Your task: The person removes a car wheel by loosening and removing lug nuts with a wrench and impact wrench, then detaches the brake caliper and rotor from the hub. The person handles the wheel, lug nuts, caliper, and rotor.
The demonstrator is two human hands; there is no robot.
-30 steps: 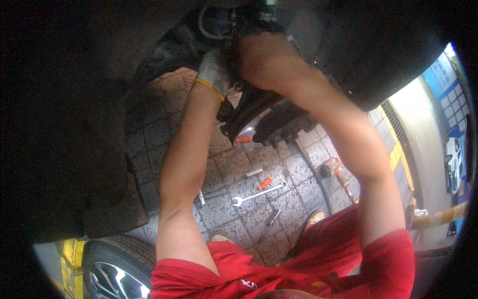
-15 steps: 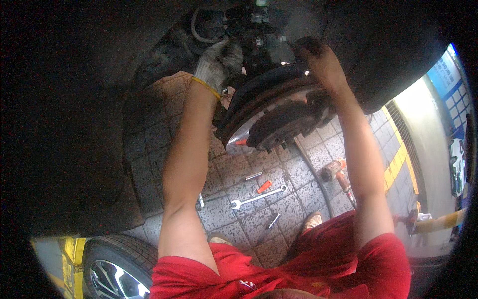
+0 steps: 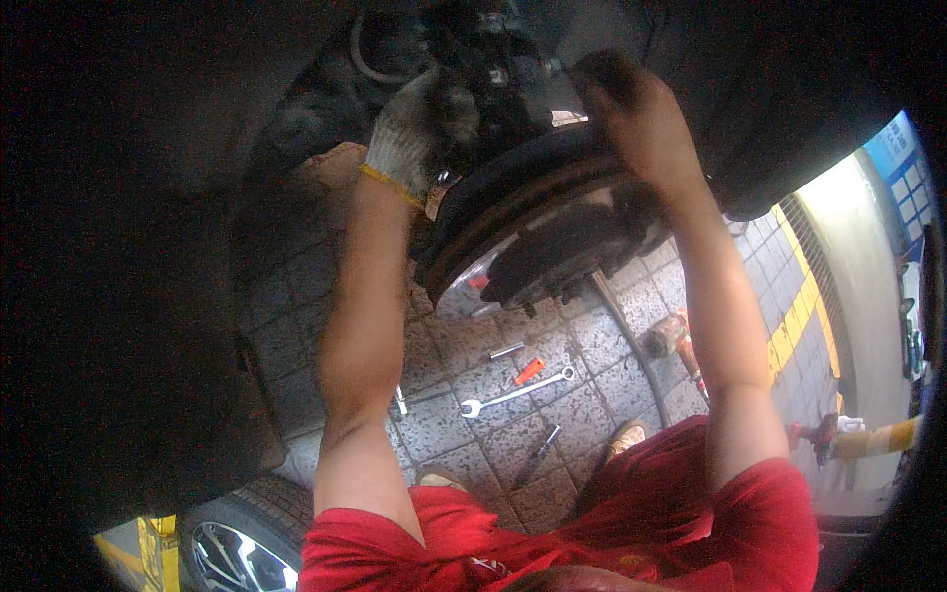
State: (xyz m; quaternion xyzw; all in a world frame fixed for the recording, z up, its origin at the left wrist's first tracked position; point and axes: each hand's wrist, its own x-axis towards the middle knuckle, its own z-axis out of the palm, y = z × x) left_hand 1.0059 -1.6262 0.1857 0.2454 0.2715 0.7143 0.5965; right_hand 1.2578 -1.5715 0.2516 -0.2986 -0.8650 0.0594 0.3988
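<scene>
Above the brake disc (image 3: 464, 292), under the dark wheel arch, both my hands are up at the suspension parts (image 3: 498, 74). My left hand (image 3: 419, 123), in a whitish knitted glove with a yellow cuff, is closed with its fingers curled against the dark parts left of the disc's top. Whatever it grips is hidden in shadow. On the other side my right hand (image 3: 641, 123) is closed at the disc's upper right edge, its fingers bent inward, dark and blurred. I cannot make out what is in it. A curved hose (image 3: 361, 49) hangs beside the left hand.
On the tiled floor lie a combination wrench (image 3: 518, 393), an orange-red piece (image 3: 530, 371), a metal socket (image 3: 506, 351) and a slim rod-like tool (image 3: 545, 441). An orange-and-dark power tool (image 3: 671, 335) lies near a hose (image 3: 631, 345). A wheel (image 3: 242, 548) is at lower left, by a yellow post (image 3: 158, 553).
The view has shifted slightly. Both hands stay at the suspension; the right hand's wrist has turned a little and looks more blurred. The left hand keeps its place beside the parts.
</scene>
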